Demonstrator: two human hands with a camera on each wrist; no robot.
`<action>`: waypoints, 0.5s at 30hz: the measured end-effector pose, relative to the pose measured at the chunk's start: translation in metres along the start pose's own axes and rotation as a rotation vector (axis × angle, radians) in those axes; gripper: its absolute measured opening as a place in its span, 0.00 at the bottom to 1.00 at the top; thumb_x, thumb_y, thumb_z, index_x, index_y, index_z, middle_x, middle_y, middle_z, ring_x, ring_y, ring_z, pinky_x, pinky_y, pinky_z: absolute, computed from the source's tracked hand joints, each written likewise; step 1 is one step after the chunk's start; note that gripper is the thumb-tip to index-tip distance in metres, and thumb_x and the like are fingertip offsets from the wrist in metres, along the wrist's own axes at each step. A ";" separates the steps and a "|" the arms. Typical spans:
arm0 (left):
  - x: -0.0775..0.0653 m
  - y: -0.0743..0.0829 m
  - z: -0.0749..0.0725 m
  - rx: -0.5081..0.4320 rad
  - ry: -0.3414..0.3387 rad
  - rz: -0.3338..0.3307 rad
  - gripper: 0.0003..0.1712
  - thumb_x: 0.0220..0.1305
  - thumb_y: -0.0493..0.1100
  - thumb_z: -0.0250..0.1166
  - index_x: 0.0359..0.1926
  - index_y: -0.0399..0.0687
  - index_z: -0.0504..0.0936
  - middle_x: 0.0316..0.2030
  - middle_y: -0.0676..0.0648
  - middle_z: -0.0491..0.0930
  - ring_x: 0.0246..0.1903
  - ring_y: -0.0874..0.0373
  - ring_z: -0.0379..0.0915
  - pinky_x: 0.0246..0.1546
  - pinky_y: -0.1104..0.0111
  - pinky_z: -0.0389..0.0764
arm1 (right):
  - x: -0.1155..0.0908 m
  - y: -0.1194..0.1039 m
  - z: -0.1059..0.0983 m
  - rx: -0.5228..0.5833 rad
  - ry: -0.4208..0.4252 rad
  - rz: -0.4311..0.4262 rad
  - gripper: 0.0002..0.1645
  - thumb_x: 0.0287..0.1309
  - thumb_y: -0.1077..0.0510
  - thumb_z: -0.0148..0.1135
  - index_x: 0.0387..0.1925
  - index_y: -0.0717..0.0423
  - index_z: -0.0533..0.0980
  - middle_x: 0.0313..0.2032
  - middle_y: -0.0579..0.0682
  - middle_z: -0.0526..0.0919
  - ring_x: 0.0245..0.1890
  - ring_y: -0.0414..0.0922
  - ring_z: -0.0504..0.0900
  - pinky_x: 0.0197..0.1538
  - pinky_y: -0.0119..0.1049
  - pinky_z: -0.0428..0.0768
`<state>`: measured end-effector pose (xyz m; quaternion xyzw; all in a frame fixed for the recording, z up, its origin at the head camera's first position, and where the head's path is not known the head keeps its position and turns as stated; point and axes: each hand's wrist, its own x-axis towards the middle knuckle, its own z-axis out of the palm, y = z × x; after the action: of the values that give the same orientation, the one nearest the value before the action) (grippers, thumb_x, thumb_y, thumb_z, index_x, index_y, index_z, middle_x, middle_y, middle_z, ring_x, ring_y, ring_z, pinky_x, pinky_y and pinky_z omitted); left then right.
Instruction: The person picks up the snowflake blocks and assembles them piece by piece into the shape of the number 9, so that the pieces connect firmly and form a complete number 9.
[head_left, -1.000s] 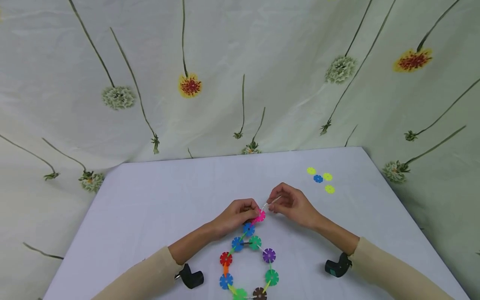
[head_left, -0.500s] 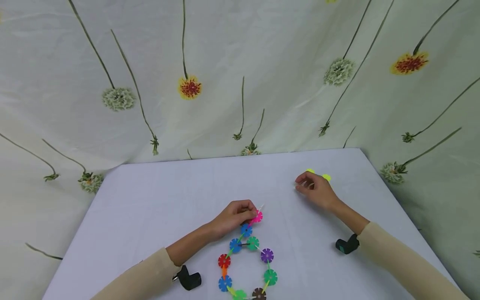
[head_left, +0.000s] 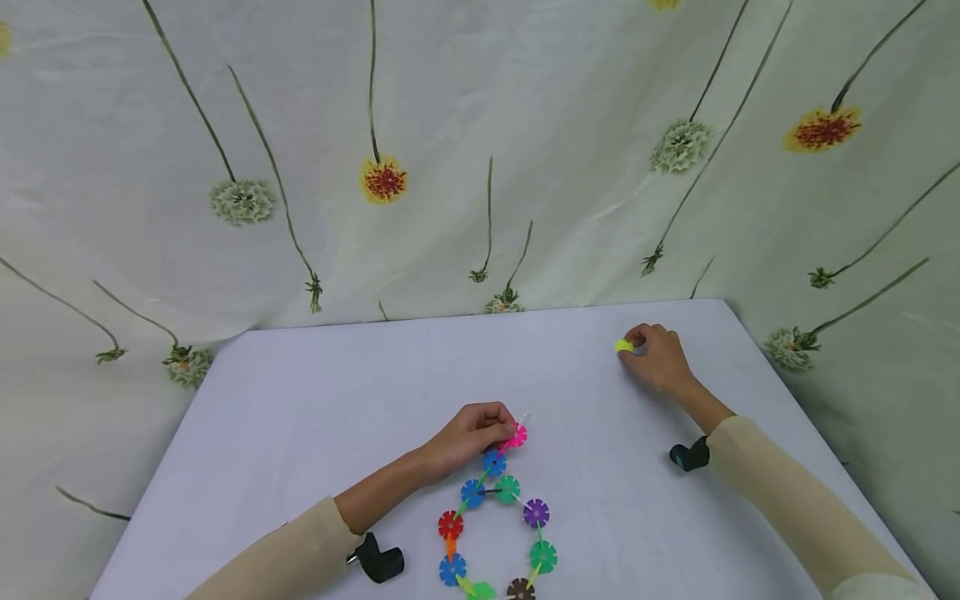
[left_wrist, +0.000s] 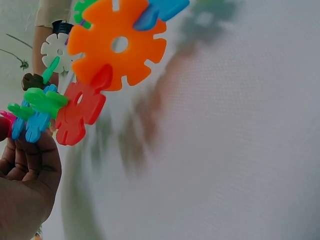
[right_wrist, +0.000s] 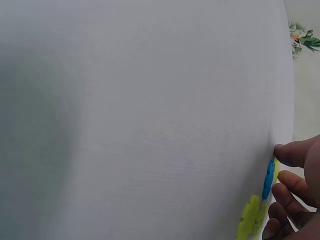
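My left hand (head_left: 468, 437) pinches a bright pink notched plastic disc (head_left: 519, 435) at the far end of a chain. A white disc (head_left: 525, 417), seen edge-on, sticks up from it. Interlocked discs in blue, red, green, purple (head_left: 536, 513) and brown form a ring nearer me, its lower edge cut off by the frame. At the back right, my right hand (head_left: 656, 358) has thumb and forefinger on the edges of a yellow notched disc (head_left: 623, 345), pinching it close to the tabletop. The right wrist view shows a blue disc (right_wrist: 268, 180) and another yellow disc (right_wrist: 247, 218) beside the fingers.
A white-covered table (head_left: 337, 375) carries everything. Behind it hangs a floral cloth (head_left: 450, 100). A black wrist camera (head_left: 381, 560) sits by the left sleeve, another camera (head_left: 690, 455) by the right sleeve.
My right hand has left the pink end of the chain and travelled to the back right, reaching the loose yellow disc. It now covers the other loose discs. My left hand stays in place.
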<state>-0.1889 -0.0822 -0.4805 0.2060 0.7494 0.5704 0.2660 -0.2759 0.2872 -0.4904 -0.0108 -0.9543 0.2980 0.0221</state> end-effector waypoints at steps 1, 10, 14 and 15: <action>0.000 0.000 0.000 0.003 0.001 -0.003 0.12 0.81 0.43 0.58 0.49 0.38 0.82 0.33 0.55 0.76 0.35 0.62 0.71 0.42 0.74 0.76 | 0.001 0.001 -0.001 0.000 -0.004 0.001 0.21 0.71 0.56 0.66 0.57 0.67 0.78 0.52 0.66 0.81 0.56 0.62 0.74 0.61 0.57 0.71; 0.001 0.000 0.000 0.002 0.001 0.001 0.11 0.81 0.42 0.58 0.49 0.38 0.82 0.32 0.55 0.76 0.35 0.63 0.71 0.42 0.74 0.75 | 0.007 0.000 -0.008 0.089 -0.060 0.023 0.18 0.72 0.59 0.66 0.55 0.66 0.75 0.53 0.66 0.82 0.55 0.60 0.79 0.60 0.53 0.77; 0.000 0.000 0.000 0.006 0.002 0.012 0.13 0.81 0.43 0.59 0.48 0.35 0.81 0.31 0.54 0.75 0.34 0.64 0.70 0.41 0.75 0.74 | 0.010 0.002 -0.011 0.196 -0.062 0.082 0.15 0.75 0.57 0.64 0.55 0.63 0.76 0.52 0.63 0.83 0.52 0.56 0.80 0.54 0.42 0.79; 0.000 0.000 0.000 0.005 0.003 0.014 0.13 0.80 0.43 0.59 0.48 0.34 0.81 0.31 0.53 0.75 0.34 0.64 0.70 0.41 0.75 0.74 | 0.010 0.002 -0.012 0.223 -0.057 0.095 0.15 0.76 0.56 0.64 0.55 0.62 0.77 0.52 0.62 0.84 0.51 0.54 0.80 0.53 0.39 0.79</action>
<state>-0.1892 -0.0823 -0.4806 0.2110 0.7498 0.5706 0.2602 -0.2857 0.2958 -0.4813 -0.0451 -0.9138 0.4032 -0.0181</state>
